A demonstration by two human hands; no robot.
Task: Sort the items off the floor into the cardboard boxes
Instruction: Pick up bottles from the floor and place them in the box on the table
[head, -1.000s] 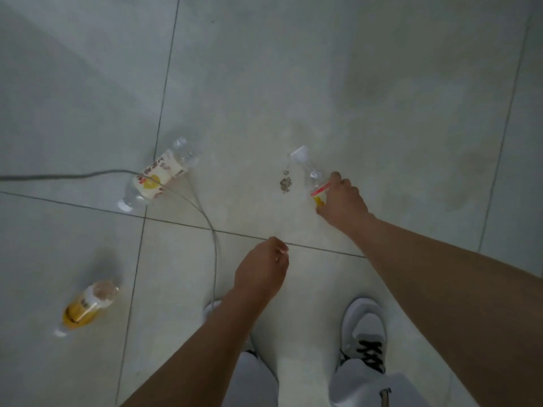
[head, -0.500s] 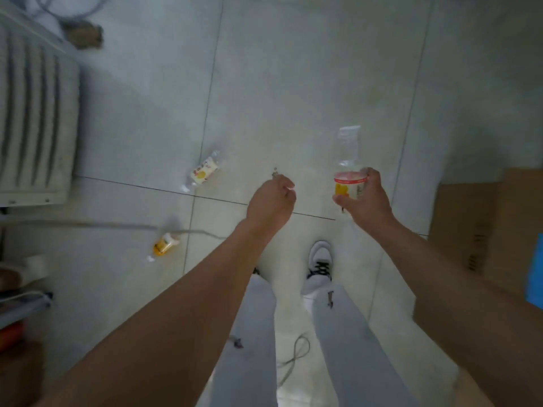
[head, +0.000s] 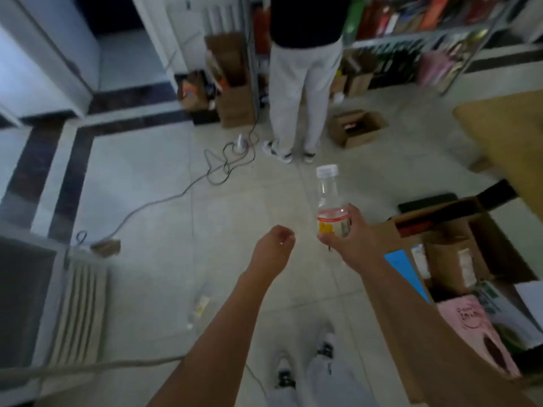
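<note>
Shelves [head: 411, 39] and cardboard box [head: 484, 239] now visible, right hand [head: 349, 239] still gripping bottle [head: 329, 198]

- No text, brand or number can be read; the frame is blurred.
- held bottle [head: 332, 223]: label has a red band over a yellow patch, print too blurred to read.
- floor bottle [head: 201, 304]: white and yellow label, nothing legible.
- pink bag [head: 470, 315] in the cardboard box [head: 435, 212]: dark round print with a few characters, not readable.
- white packs [head: 465, 267] in the same box: dark marks, too small to read.
- shelf goods [head: 411, 22]: coloured packaging, lettering illegible.
</note>
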